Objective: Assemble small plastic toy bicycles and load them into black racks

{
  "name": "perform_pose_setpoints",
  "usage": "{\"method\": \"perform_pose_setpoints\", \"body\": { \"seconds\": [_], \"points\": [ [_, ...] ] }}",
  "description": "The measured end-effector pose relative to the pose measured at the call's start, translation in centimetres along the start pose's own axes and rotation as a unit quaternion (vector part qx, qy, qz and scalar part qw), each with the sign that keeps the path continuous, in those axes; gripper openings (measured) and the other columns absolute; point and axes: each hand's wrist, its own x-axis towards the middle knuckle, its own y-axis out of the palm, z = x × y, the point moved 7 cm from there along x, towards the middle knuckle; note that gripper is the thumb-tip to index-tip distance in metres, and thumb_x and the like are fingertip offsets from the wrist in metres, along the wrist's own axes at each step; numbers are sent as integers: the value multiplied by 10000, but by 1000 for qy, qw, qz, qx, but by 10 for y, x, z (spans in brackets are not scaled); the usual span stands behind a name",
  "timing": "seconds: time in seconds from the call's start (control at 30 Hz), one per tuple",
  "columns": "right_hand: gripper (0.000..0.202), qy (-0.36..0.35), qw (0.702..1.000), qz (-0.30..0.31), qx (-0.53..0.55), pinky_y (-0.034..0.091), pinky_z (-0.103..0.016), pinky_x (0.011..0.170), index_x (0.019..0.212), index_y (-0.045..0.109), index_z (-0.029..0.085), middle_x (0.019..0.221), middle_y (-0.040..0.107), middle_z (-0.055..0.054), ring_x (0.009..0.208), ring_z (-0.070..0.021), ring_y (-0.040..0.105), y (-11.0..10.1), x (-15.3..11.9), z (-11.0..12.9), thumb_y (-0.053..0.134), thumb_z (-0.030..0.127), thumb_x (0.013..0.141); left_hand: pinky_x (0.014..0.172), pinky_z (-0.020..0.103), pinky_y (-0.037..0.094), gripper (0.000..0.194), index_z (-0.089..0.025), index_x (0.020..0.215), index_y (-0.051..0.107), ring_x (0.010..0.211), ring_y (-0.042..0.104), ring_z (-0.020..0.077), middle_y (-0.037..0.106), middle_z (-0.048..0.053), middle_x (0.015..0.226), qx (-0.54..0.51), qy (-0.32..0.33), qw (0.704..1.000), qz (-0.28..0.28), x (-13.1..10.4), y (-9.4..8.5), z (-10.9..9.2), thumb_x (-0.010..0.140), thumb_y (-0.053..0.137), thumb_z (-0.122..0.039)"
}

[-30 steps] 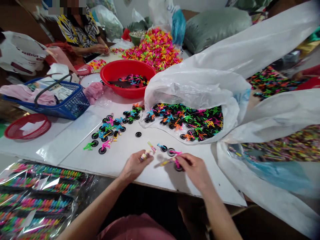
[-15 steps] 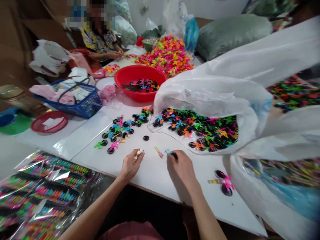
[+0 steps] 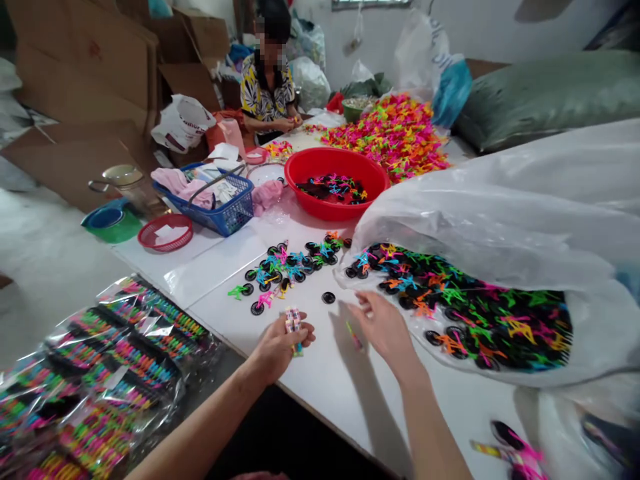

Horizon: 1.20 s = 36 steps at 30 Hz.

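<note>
My left hand (image 3: 280, 347) is closed around a small bundle of printed strips (image 3: 294, 327). Above the white table, my right hand (image 3: 383, 325) has its fingers apart and holds nothing I can see. Below its fingers a single coloured strip (image 3: 355, 335) lies on the table. One loose black wheel (image 3: 329, 298) rests between the hands, further back. A loose group of small toy bicycles (image 3: 273, 270) is spread behind my left hand. To the right, many more toy bicycles (image 3: 480, 300) spill from a white sack (image 3: 450, 207).
A red basin (image 3: 335, 212) with bicycles stands behind, beside a blue basket (image 3: 225, 210) and a red tray (image 3: 165, 245). Packed plastic bags (image 3: 115, 360) lie left. A person (image 3: 267, 87) sits at the far side near a colourful heap (image 3: 395, 133). A pink bicycle (image 3: 525, 457) lies front right.
The view has swung left. The blue toy piece is gone from my right hand, which has lifted and opened. My left hand has turned, showing the strips in it.
</note>
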Motion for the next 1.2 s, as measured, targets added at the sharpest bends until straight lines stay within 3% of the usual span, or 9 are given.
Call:
{"method": "perform_pose_setpoints", "body": {
  "seconds": [0.13, 0.3, 0.4, 0.47, 0.57, 0.73, 0.87, 1.07, 1.2],
  "points": [
    [204, 4, 998, 35, -50, 462, -289, 688, 943, 630, 183, 907, 641, -61, 777, -184, 618, 6, -25, -24, 527, 233, 774, 468, 218, 410, 413, -130, 976, 464, 554, 582, 129, 607, 23, 692, 42, 11, 999, 21, 3, 0, 6, 702, 680, -351],
    [231, -126, 991, -4, -53, 437, -296, 805, 1010, 618, 180, 1014, 605, -83, 946, -201, 562, 40, 47, 57, 489, 189, 819, 333, 158, 223, 356, -147, 905, 459, 355, 377, 55, 470, -73, 451, 151, 73, 985, -38, 3, -11, -15, 719, 636, -394],
    [397, -182, 979, 7, -88, 393, -367, 892, 1169, 555, 176, 1200, 515, -130, 1095, -263, 471, 73, 96, 99, 581, 305, 794, 337, 154, 213, 344, -155, 903, 458, 344, 323, 45, 453, -81, 411, 197, 102, 971, -87, 1, -32, -38, 726, 626, -398],
    [552, -198, 972, 32, -121, 360, -439, 915, 1233, 511, 186, 1249, 474, -151, 1123, -309, 440, 94, 109, 107, 621, 439, 756, 347, 154, 229, 332, -153, 884, 465, 356, 321, 43, 464, -73, 419, 223, 123, 960, -113, 1, -46, -52, 735, 624, -404],
    [552, -232, 961, 56, -141, 336, -455, 928, 1231, 507, 211, 1201, 505, -130, 1089, -296, 464, 113, 102, 100, 595, 494, 765, 349, 157, 229, 344, -145, 882, 480, 367, 326, 44, 465, -65, 434, 215, 117, 961, -130, 7, -55, -56, 743, 622, -426],
    [452, -235, 968, 41, -82, 364, -365, 933, 1211, 523, 215, 1264, 470, -105, 1111, -236, 468, 88, 90, 73, 550, 441, 820, 376, 143, 223, 461, -150, 1056, 474, 476, 442, 55, 522, -38, 592, 53, 40, 997, -41, 13, -28, -26, 707, 677, -371],
    [219, -221, 970, 80, -68, 399, -273, 855, 996, 643, 194, 997, 595, -55, 947, -160, 542, 65, 102, 58, 461, 204, 875, 364, 148, 227, 451, -142, 1048, 492, 497, 491, 67, 571, -2, 666, 11, 12, 1000, 8, 8, -19, -10, 693, 696, -330],
    [264, -302, 913, 131, -241, 358, -327, 814, 967, 663, 267, 965, 598, -48, 945, -202, 500, 88, 92, 80, 466, 128, 860, 323, 157, 209, 375, -121, 940, 532, 367, 433, 55, 548, -24, 535, 63, 39, 996, -40, 9, -41, -20, 689, 703, -342],
    [211, -317, 881, 135, -325, 349, -368, 792, 845, 678, 205, 887, 606, -93, 900, -240, 500, 101, 98, 94, 476, 146, 861, 379, 163, 303, 380, -118, 956, 563, 518, 537, 95, 607, 30, 667, 10, 48, 999, -23, 6, -35, -32, 688, 707, -344]
  ]
}}
